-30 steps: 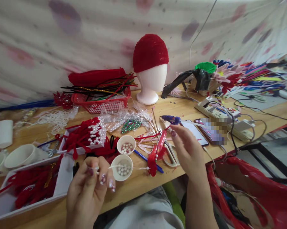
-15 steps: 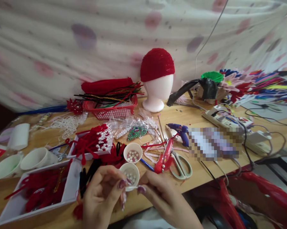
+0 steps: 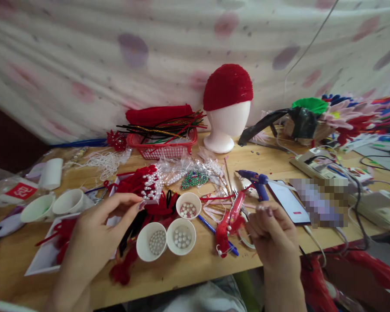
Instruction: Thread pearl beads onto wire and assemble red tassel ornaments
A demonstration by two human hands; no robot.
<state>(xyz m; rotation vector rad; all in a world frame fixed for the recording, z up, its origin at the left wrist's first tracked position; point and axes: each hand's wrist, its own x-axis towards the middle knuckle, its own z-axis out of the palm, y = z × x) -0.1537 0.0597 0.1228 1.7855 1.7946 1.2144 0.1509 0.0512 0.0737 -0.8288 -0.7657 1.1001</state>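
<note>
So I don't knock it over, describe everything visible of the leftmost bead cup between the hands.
The leftmost bead cup is white, round and open-topped, of paper or plastic by its look. Small pale beads cover part of its bottom. It stands on the wooden table, right beside another bead cup; contact there is unclear. The left hand is near, apparently not touching.

Glossy pearl beads (image 3: 152, 183) (smooth-looking)

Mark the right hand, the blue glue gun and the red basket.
Right hand (image 3: 274, 232): head view, on its middle.
Blue glue gun (image 3: 257, 178): head view, on its body.
Red basket (image 3: 165, 151): head view, on its front wall.
</note>
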